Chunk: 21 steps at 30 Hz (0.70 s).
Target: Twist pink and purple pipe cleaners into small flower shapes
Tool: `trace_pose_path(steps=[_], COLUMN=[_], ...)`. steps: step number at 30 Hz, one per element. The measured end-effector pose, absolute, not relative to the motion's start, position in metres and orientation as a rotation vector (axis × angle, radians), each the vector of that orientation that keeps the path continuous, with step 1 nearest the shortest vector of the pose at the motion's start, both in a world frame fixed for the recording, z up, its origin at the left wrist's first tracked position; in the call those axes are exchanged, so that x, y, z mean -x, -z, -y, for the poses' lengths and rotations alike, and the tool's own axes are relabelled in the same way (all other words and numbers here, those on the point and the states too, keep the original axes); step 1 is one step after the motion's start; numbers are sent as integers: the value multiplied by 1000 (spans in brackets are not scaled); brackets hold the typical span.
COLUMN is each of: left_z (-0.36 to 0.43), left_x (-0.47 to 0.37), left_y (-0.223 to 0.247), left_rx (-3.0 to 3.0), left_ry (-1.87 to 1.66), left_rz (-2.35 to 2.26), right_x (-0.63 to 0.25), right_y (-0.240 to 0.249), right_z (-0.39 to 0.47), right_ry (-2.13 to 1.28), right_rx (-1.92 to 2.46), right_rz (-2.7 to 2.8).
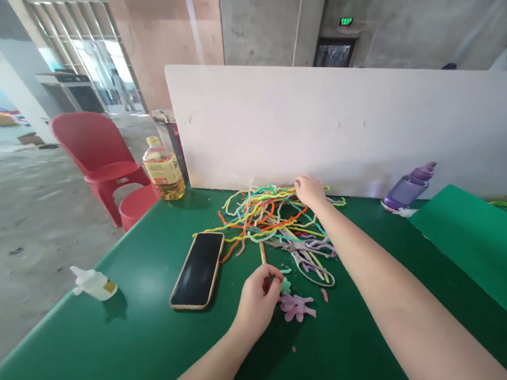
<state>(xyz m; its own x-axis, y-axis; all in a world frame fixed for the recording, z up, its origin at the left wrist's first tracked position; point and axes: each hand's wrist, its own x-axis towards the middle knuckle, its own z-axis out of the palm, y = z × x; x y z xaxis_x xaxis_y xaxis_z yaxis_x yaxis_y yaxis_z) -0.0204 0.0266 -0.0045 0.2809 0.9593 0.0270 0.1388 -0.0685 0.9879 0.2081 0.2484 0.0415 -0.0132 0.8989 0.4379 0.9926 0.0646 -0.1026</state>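
At the middle of the green table, my left hand (259, 299) is closed in a pinch at a small pale-green flower-shaped piece (285, 285). A thin wooden stick (263, 252) shows just beyond its knuckles. Just below lies a pink-purple flower-like piece (297, 307) with several petals. My right hand (311, 192) reaches the back edge of a tangled heap of coloured pipe cleaners (260, 213); its fingers are curled in, and what they grip is hidden. Scissors (304, 257) with pale handles lie at the heap's near right side.
A phone (198, 270) lies left of the heap, and a small white glue bottle (94, 282) stands near the left edge. An oil bottle (163, 171), a purple bottle (409, 187) and a green board (485, 255) are farther out. A white panel (342, 125) borders the back.
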Motion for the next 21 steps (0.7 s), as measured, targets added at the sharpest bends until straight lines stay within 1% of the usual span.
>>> trace_pose_path(steps=[7,12,15,19,20,21], left_z=[-28,-27,-28,-28,-28,-28], left_x=[20,19,19,18,18,19], left_y=[6,2,2,1,1,1], left_rx=[-1503,-1499,-1484,-1478,-1484,-1493], left_ry=[-896,-873,-875,-872,-871,-872], left_rz=[-1110,-1107,-1099,-1087,-1085,-1085], right_x=[-220,-219,-219,-223,-226,-228], right_y=[-25,-25,-37,-70,-79,-87], right_z=[-267,-266,-263,-257,-255,-252], right_ry=[321,326,334,373,381,332], right_rx=[1908,1849,1809,1699,1628,1454], right_rz=[2107,2138,2062,1949,1907,1819])
